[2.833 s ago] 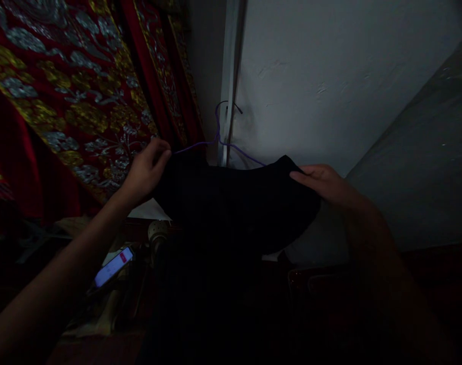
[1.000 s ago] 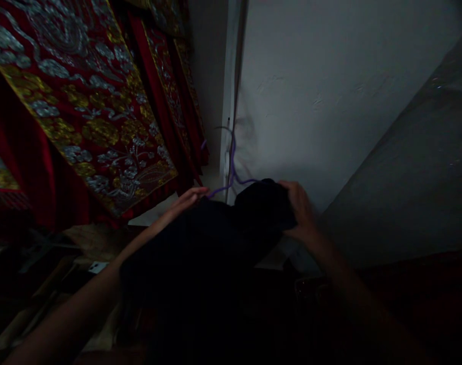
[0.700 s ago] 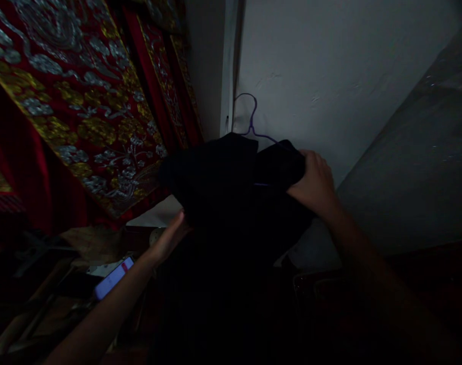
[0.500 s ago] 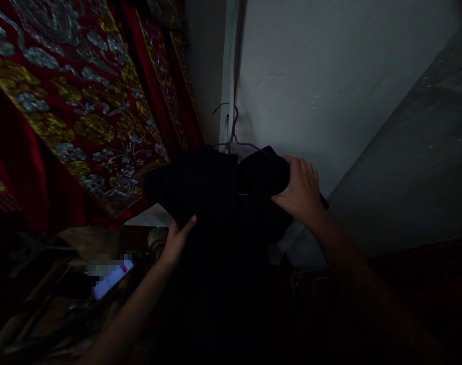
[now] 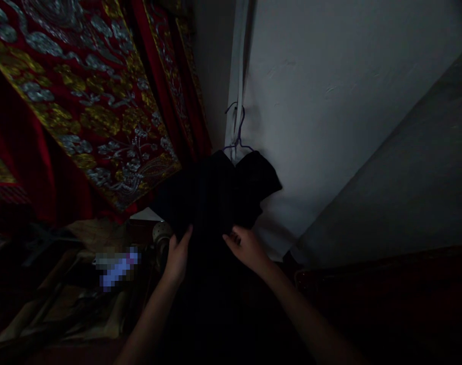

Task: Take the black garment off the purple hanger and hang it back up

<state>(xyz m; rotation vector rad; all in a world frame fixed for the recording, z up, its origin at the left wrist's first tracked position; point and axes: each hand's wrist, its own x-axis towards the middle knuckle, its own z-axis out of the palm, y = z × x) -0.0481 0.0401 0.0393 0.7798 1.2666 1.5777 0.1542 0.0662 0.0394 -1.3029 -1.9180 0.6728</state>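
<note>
A black short-sleeved garment [image 5: 212,203] hangs from a thin purple wire hanger [image 5: 241,137] in front of the wall; its lower part fades into the dark. At the garment's left side, my left hand [image 5: 179,253] is closed on the cloth, thumb in front and the other fingers partly hidden. My right hand [image 5: 246,246] is closed at the garment's front right, below the sleeve, its fingers curled and seeming to pinch the fabric. The exact folds between the fingers are too dark to make out.
Red cloth with gold and silver embroidery [image 5: 102,101] hangs at the upper left. Below it, a lit phone [image 5: 119,269], partly blurred out, lies on a cluttered wooden frame [image 5: 60,304]. A pale wall [image 5: 330,91] rises on the right, with a narrow pole [image 5: 238,61] beside the hanger.
My right hand has left the garment's right shoulder and moved down and left to its front. The right sleeve now hangs free. My left hand stays at the left side.
</note>
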